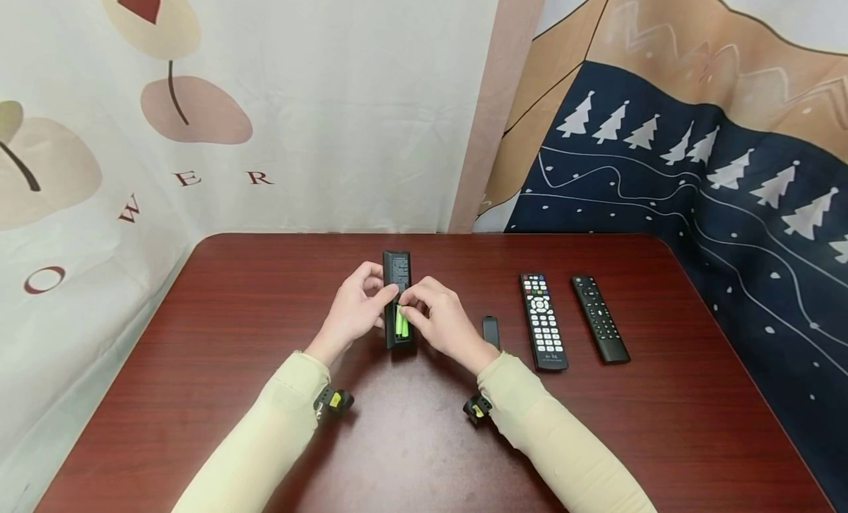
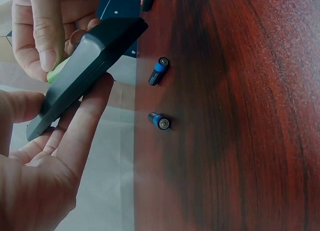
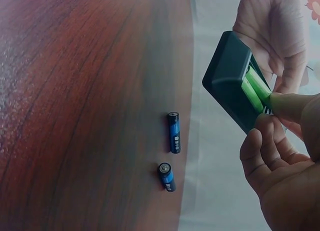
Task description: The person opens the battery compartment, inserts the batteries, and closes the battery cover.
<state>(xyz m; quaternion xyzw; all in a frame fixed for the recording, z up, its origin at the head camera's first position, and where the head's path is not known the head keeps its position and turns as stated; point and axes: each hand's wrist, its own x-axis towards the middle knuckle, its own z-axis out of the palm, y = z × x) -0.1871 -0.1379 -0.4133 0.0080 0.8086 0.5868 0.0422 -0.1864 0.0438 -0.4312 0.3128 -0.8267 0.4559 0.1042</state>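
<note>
In the head view my left hand (image 1: pixel 355 303) grips a black remote control (image 1: pixel 397 266), back side up, thumb along its edge. Its battery compartment is uncovered, and two green batteries (image 1: pixel 402 323) lie side by side in it. My right hand (image 1: pixel 442 314) pinches at the upper end of one green battery with thumb and curled fingers. From the right wrist, the thumb covers the end of that green battery (image 3: pixel 257 87). The left wrist view shows a green tip (image 2: pixel 56 72) under the right thumb, above the tilted remote.
Two blue-and-black batteries (image 2: pixel 159 71) lie on the wooden table (image 1: pixel 199 395) beyond the remote, hidden in the head view. Right of my hands are a small black battery cover (image 1: pixel 490 329), a white-buttoned remote (image 1: pixel 543 318) and a slimmer black remote (image 1: pixel 599 318). Curtains hang behind.
</note>
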